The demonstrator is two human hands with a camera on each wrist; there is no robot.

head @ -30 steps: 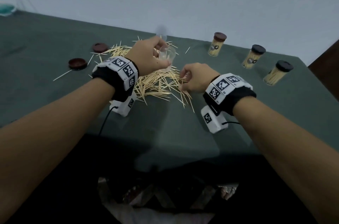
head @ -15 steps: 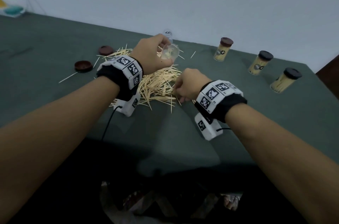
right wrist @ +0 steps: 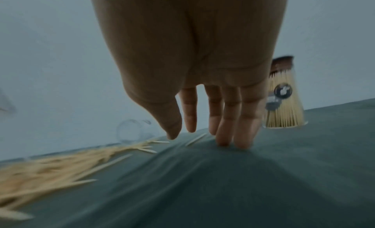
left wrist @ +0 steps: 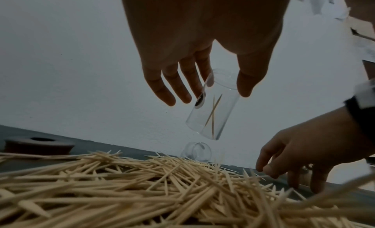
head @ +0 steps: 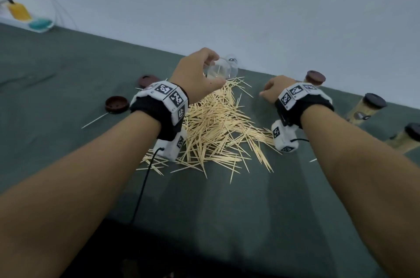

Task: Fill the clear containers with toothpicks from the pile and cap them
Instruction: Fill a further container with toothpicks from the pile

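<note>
A plain pale grey-white wall (head: 227,4) rises just beyond both hands. A dark green cloth-covered table (head: 227,198) spreads beneath them under dim, even light.

Dark green cloth-covered counter (head: 68,68) against a pale blue-grey wall (head: 250,4), blurred yellow object (head: 19,11) and teal object (head: 41,24) at the counter's far left corner, thin curved wire (head: 54,8) beside them

toothpick pile (head: 218,127) mid-table | two loose caps (head: 117,104) left of it | three capped containers (head: 314,77) right | empty container (left wrist: 195,152) behind pile
</note>
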